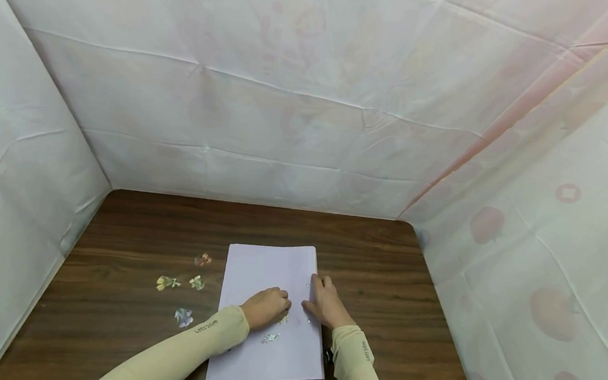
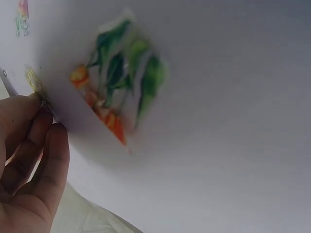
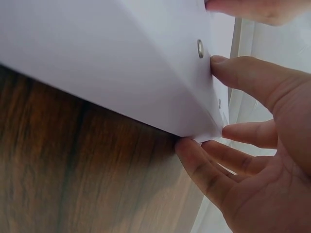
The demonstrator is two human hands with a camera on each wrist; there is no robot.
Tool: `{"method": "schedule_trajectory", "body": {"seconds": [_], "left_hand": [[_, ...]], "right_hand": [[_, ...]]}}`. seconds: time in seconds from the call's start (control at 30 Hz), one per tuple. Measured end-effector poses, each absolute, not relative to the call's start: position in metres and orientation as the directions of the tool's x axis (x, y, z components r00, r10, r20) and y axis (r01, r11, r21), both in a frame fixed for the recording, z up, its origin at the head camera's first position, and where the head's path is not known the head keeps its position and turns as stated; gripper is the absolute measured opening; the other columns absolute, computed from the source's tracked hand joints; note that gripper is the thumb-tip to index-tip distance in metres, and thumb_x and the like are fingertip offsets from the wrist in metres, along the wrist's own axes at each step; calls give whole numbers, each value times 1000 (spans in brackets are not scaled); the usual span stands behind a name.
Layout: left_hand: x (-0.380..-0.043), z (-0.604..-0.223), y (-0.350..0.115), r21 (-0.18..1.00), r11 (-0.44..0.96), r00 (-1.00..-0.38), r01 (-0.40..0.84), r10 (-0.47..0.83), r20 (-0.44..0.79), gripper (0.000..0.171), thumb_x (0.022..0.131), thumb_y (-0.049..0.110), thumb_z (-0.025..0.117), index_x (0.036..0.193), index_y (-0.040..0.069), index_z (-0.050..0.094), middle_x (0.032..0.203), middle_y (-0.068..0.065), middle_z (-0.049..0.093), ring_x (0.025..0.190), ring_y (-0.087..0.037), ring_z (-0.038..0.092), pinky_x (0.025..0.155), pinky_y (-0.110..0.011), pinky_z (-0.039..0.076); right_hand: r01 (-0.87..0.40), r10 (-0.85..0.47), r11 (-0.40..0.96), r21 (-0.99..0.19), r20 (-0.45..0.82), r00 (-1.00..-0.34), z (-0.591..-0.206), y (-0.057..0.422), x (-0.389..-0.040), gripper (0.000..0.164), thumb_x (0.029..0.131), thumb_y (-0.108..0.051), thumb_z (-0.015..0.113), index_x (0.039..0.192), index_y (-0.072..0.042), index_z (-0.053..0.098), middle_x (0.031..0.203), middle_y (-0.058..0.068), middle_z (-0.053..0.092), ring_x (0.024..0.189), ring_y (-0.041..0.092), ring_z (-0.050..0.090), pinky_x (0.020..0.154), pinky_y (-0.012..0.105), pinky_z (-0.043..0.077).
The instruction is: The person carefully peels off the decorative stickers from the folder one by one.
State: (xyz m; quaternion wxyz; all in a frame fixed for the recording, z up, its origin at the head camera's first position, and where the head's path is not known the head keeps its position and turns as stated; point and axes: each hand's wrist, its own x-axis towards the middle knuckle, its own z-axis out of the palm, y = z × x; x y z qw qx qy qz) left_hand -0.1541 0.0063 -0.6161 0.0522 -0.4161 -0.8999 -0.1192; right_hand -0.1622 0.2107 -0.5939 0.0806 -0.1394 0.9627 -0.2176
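Note:
A white paper page (image 1: pixel 262 263) lies upright on the table, small metal eyelets (image 3: pixel 200 48) along its right side. My left hand (image 1: pixel 266 308) is over the middle of the page. Its thumb and fingertips pinch a small yellow flower sticker (image 2: pixel 33 80) against the paper. Close by on the page is an orange flower sticker with green leaves (image 2: pixel 121 73). At the page's right edge, my right hand (image 1: pixel 328 303) rests with its thumb on the paper and its loosely bent fingers touching the edge.
Left of the page, several flower cutouts lie on the brown wooden table (image 1: pixel 383 266): a yellow one (image 1: pixel 167 283), a pale one (image 1: pixel 197 282), an orange one (image 1: pixel 202 259) and a bluish one (image 1: pixel 184 317). White cloth walls (image 1: pixel 266 122) enclose the table.

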Motion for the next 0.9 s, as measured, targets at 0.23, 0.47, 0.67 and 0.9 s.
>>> {"method": "schedule_trajectory", "body": {"seconds": [0.23,0.47,0.67,0.9], "left_hand": [[-152,-613,9,84,618,-622,781,761,186,4,86,16,76,82,16,76,76,5,62,68,-8,58,64,-18,49],[-150,-610,8,7,621,-613,784,772,169,5,82,16,78,87,16,76,79,4,63,70,-9,58,64,-17,50],[-147,-614,5,54,627,-624,777,758,189,5,87,19,76,86,15,75,79,4,62,69,-8,55,64,-17,49],[-148,-616,1,131,625,-638,770,744,200,10,92,19,71,87,11,71,80,1,62,69,-11,57,63,-22,50]], "right_hand": [[-259,-319,860,-439,-67,-945,-596,211,-162,71,86,-16,80,140,10,44,125,32,46,114,48,53,93,53,48],[-261,-319,861,-436,-63,-946,-596,210,-162,70,86,-16,81,140,10,44,124,32,46,113,48,53,92,53,48],[-255,-316,867,-428,-76,-946,-594,210,-162,71,87,-18,79,141,9,43,123,31,46,112,47,53,91,53,49],[-247,-310,873,-421,-85,-947,-595,210,-163,71,87,-19,80,142,8,43,122,30,46,112,45,54,91,52,49]]}}
